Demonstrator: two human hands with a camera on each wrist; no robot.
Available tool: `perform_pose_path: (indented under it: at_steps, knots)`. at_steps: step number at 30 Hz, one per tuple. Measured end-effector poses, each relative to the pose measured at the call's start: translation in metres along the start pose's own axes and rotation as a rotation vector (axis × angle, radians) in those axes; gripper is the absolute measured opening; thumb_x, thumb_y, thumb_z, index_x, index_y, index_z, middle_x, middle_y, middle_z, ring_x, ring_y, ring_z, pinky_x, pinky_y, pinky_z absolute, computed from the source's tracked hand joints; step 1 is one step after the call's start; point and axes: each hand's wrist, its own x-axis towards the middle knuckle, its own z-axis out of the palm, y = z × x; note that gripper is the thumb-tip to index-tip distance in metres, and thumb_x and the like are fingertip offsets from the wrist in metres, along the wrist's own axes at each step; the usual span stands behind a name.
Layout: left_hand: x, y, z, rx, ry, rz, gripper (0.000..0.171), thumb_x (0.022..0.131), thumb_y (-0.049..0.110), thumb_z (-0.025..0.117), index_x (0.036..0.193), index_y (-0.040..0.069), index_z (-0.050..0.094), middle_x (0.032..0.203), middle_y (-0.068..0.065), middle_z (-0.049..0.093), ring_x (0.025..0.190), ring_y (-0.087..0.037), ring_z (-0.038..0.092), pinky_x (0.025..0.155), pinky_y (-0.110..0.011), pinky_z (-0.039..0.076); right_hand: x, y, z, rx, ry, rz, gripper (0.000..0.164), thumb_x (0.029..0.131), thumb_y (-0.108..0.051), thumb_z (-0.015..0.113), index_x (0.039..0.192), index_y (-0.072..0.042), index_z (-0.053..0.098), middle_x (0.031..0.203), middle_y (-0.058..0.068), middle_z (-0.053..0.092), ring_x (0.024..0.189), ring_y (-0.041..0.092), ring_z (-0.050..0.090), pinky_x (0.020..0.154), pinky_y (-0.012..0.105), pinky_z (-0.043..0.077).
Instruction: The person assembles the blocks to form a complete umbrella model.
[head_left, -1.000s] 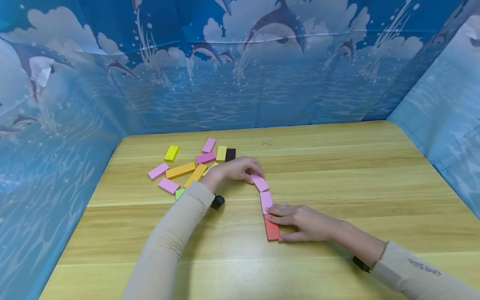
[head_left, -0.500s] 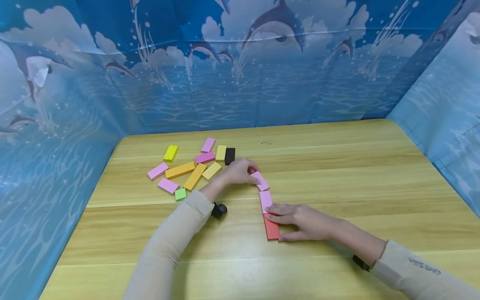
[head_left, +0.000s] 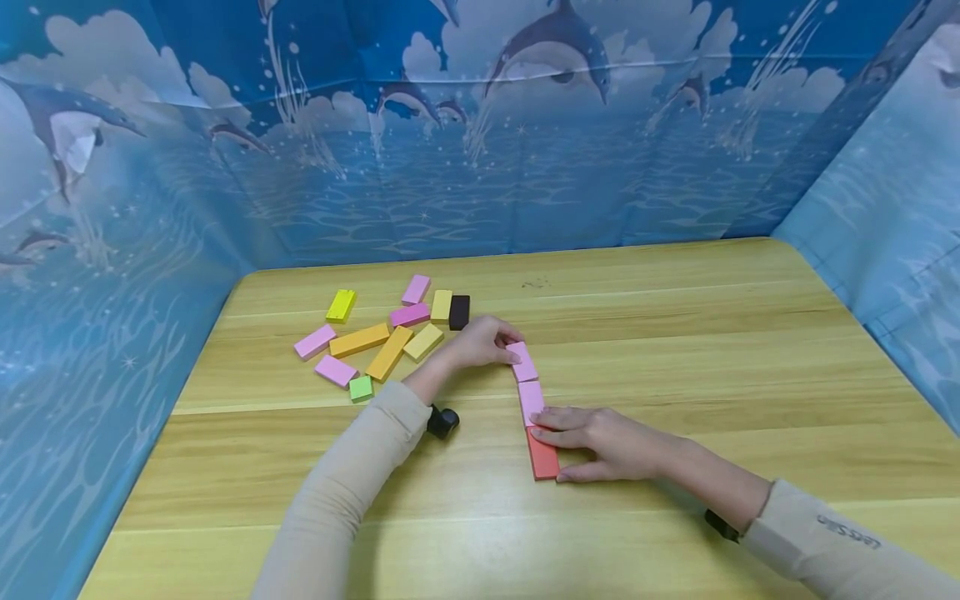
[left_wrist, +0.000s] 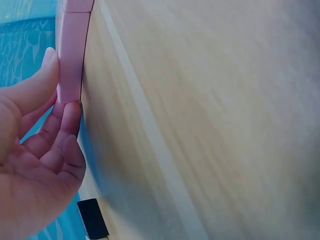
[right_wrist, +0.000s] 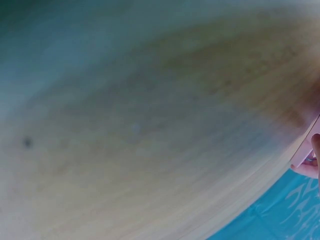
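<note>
In the head view, a red block [head_left: 543, 455], a pink block [head_left: 532, 402] and a farther pink block [head_left: 522, 363] lie end to end in a row, the farthest slightly angled. My left hand [head_left: 483, 341] pinches that far pink block by its outer end. The left wrist view shows the thumb along the pink block's side [left_wrist: 71, 55] and the fingertips at its end. With fairly straight fingers, my right hand [head_left: 600, 446] rests where the red and nearer pink blocks meet, its thumb by the red block's near corner. The right wrist view barely catches the row.
Left of the row lie several loose blocks, among them a black block [head_left: 460, 312], a bright yellow block [head_left: 341, 306], an orange block [head_left: 360, 341], a magenta block [head_left: 409, 314] and a green block [head_left: 361, 389]. Dolphin-print cloth [head_left: 480, 192] walls the wooden table [head_left: 712, 350].
The left hand has turned the far pink block a little to the right, bringing it closer in line and against the nearer pink block. The right hand has stayed put.
</note>
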Motion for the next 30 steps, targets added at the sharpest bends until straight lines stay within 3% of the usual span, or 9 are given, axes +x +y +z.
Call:
perform_pose_path:
  at_steps: [6, 15, 30]
  knots:
    - [-0.0007, 0.0011, 0.0011, -0.043, 0.011, -0.027, 0.032, 0.081, 0.008, 0.072, 0.111, -0.003, 0.066, 0.102, -0.013, 0.067, 0.087, -0.019, 0.061, 0.074, -0.020, 0.047, 0.0001, -0.0002, -0.0004, -0.003, -0.002, 0.002, 0.056, 0.087, -0.038, 0.064, 0.131, -0.004, 0.054, 0.134, 0.013, 0.051, 0.124, 0.027, 0.047, 0.093, 0.042, 0.044]
    - [0.0013, -0.0005, 0.0026, -0.044, -0.015, 0.021, 0.031, 0.083, 0.006, 0.070, 0.112, -0.004, 0.065, 0.103, -0.014, 0.067, 0.086, -0.017, 0.060, 0.074, -0.018, 0.046, 0.0001, -0.0008, -0.0006, 0.003, -0.004, 0.012, 0.056, 0.088, -0.038, 0.064, 0.131, -0.005, 0.053, 0.134, 0.013, 0.050, 0.124, 0.026, 0.047, 0.092, 0.042, 0.045]
    - [0.0015, -0.0002, 0.0028, -0.052, -0.022, 0.026, 0.030, 0.084, 0.006, 0.069, 0.112, -0.003, 0.065, 0.102, -0.013, 0.066, 0.085, -0.017, 0.059, 0.074, -0.018, 0.046, 0.0055, -0.0055, -0.0077, -0.003, -0.039, 0.058, 0.056, 0.082, -0.037, 0.070, 0.126, -0.003, 0.058, 0.133, 0.013, 0.052, 0.123, 0.026, 0.048, 0.094, 0.042, 0.044]
